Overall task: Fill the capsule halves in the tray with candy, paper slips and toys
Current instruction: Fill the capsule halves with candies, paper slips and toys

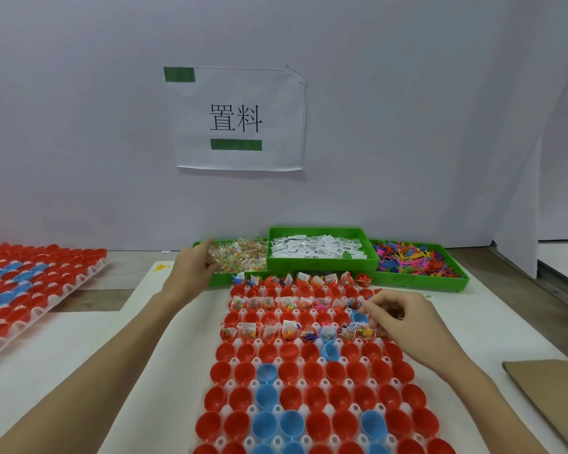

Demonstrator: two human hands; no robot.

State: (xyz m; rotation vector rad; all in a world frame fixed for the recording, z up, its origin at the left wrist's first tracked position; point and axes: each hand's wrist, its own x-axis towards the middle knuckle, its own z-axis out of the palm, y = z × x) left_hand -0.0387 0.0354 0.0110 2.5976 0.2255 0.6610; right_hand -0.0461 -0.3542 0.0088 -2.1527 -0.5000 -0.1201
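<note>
- Green bins, three of them, sit in a row at centre frame against the wall: the candy bin (220, 279) on the left, the slip bin (322, 265) in the middle, the toy bin (446, 280) on the right.
- Two trays: the main tray (309, 385) fills the lower centre; a second tray (30, 283) lies at the left edge.
- In the main tray the capsule halves (292, 398) are mostly red with some blue; three far rows hold fillings, the near rows show none.
- The left hand (191, 273) reaches into the candy bin, fingers curled among the wrapped candy (243, 255); whether it grips any I cannot tell.
- The right hand (404, 319) hovers over the right end of the filled rows, fingertips pinched together on something small, too small to tell.
- One paper sign (238, 117) hangs on the wall; one cardboard sheet (548, 388) lies at lower right on the bench (63, 365).
</note>
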